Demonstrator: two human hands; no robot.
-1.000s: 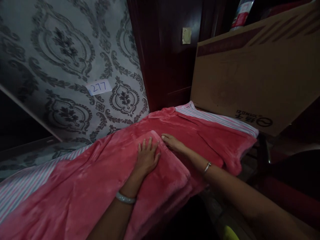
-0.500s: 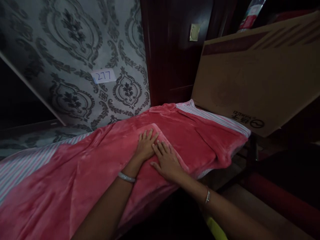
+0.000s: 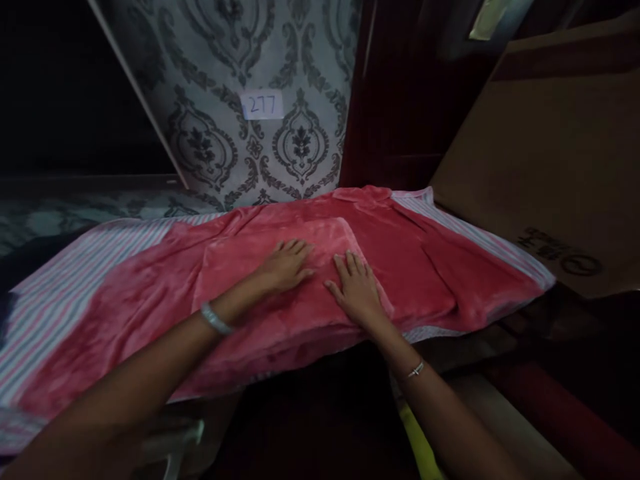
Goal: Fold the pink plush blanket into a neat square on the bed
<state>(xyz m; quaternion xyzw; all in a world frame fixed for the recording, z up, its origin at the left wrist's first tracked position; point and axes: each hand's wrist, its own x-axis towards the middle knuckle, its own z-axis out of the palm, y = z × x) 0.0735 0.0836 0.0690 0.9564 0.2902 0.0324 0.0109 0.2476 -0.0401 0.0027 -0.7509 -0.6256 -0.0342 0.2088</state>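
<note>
A pink-red plush garment lies spread out, with its middle part folded over into a lighter rectangular panel. My left hand rests flat on this panel, fingers apart and pointing right. Close to the panel's right edge, my right hand also lies flat with its fingers stretched out. Neither hand grips the fabric. Beneath the garment is a striped cloth in white, pink and blue, which shows at the left and along the far right edge.
A large cardboard box leans at the right. Behind the garment stands a patterned wall bearing a paper label marked 277, beside a dark red wooden panel. A dark screen-like surface fills the upper left.
My right hand has moved from the fold's edge onto the folded panel and now lies flat. My hands have drifted apart since half a second ago. The view has turned left.
</note>
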